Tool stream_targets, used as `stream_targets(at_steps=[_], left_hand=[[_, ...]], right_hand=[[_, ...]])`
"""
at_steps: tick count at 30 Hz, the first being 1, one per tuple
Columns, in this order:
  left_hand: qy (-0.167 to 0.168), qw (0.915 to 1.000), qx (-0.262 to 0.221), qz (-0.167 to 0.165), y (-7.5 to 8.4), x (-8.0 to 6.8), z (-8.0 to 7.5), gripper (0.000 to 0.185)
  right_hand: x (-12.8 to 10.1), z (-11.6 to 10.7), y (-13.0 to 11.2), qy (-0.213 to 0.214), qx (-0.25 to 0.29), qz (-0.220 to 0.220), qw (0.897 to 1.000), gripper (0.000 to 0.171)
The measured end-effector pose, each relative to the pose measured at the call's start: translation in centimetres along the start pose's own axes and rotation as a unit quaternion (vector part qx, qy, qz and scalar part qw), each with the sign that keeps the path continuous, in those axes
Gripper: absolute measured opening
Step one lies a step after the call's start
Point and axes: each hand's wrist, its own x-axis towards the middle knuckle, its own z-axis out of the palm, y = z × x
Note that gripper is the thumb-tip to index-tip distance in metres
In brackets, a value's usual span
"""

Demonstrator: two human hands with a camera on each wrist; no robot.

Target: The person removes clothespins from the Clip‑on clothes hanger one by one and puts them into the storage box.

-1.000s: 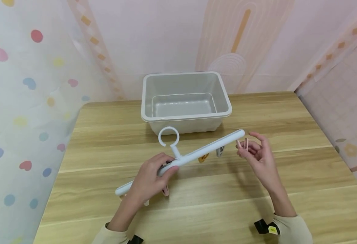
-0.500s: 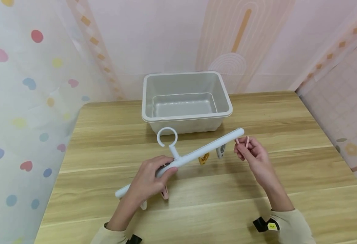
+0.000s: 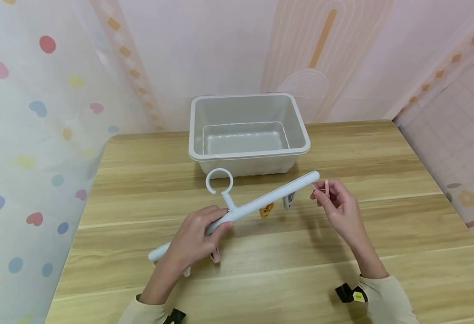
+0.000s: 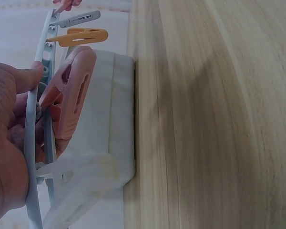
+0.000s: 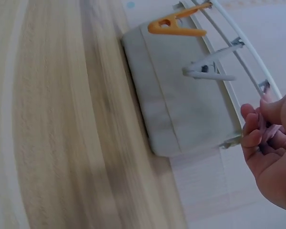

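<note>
My left hand [image 3: 192, 240] grips the pale blue hanger bar [image 3: 261, 202] near its ring hook [image 3: 219, 181], holding it slanted above the wooden table [image 3: 261, 270]. An orange clip [image 3: 266, 209] and a grey clip [image 3: 288, 200] hang under the bar's right half; a pink clip [image 4: 69, 90] hangs by my left fingers. My right hand [image 3: 336, 204] pinches a small pink clip [image 3: 322, 186] just below the bar's right end. In the right wrist view the orange clip [image 5: 176, 26] and grey clip [image 5: 209, 69] dangle from the bar, and my right fingers [image 5: 257, 129] curl round the pink clip.
A grey plastic bin [image 3: 248, 132] stands empty at the table's back, just behind the hanger. A dotted curtain [image 3: 26, 135] hangs at the left, and a pink wall runs behind and to the right.
My right hand has closed its fingers on the pink clip and brought it up to the bar's right end. The hanger has shifted slightly left.
</note>
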Motion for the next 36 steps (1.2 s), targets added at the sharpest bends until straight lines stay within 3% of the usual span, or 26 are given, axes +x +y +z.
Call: stream_targets(at_steps=[4,7,13,15,18,20,22,25,27,29,32,34,35,36], left_hand=[[-0.001,0.9999,0.009,0.012,-0.3,-0.1,-0.3,0.024],[0.009,0.9982,0.051,0.030,-0.6,-0.1,-0.7,0.025],[0.029,0.9925,0.110,0.046,-0.9,0.0,-1.2,0.023],[0.030,0.9927,0.107,0.047,-1.0,0.0,-1.2,0.022],[0.032,0.9937,0.095,0.049,-1.2,0.0,-1.0,0.020],[0.034,0.9943,0.088,0.050,-1.2,-0.1,-1.0,0.020],[0.036,0.9944,0.084,0.053,-1.2,-0.2,-1.0,0.022],[0.035,0.9947,0.077,0.059,-1.2,-0.2,-0.9,0.022],[0.035,0.9947,0.073,0.064,-1.2,-0.2,-1.0,0.023],[0.032,0.9951,0.065,0.068,-1.2,-0.2,-1.0,0.023],[0.027,0.9948,0.053,0.083,-1.1,-0.3,-1.3,0.025],[0.029,0.9935,0.052,0.097,-1.0,-0.3,-1.6,0.025],[0.034,0.9923,0.053,0.107,-0.9,-0.3,-1.8,0.024],[0.039,0.9914,0.052,0.114,-0.8,-0.3,-1.9,0.022]], right_hand=[[0.3,-0.6,-0.2,-0.027,-0.051,-0.002,0.998,0.012],[0.6,-0.9,-0.2,-0.046,-0.088,-0.019,0.995,0.009],[0.7,-0.4,0.2,-0.021,-0.140,-0.062,0.988,0.005],[0.7,0.0,0.4,-0.015,-0.111,-0.051,0.992,0.007],[0.4,0.4,0.5,-0.027,-0.025,-0.001,0.999,0.010],[0.2,0.6,0.6,-0.046,0.045,0.040,0.997,0.012],[0.0,0.6,0.8,-0.068,0.124,0.078,0.987,0.014],[-0.1,0.6,1.0,-0.113,0.245,0.112,0.956,0.011],[-0.2,0.6,1.2,-0.154,0.330,0.120,0.924,0.012],[-0.2,0.5,1.4,-0.198,0.424,0.123,0.875,0.020],[-0.2,0.3,1.6,-0.255,0.548,0.123,0.787,0.034],[-0.2,0.1,1.7,-0.276,0.595,0.125,0.745,0.039],[-0.2,0.1,1.7,-0.280,0.601,0.123,0.739,0.039],[-0.2,0.0,1.6,-0.278,0.593,0.121,0.746,0.037]])
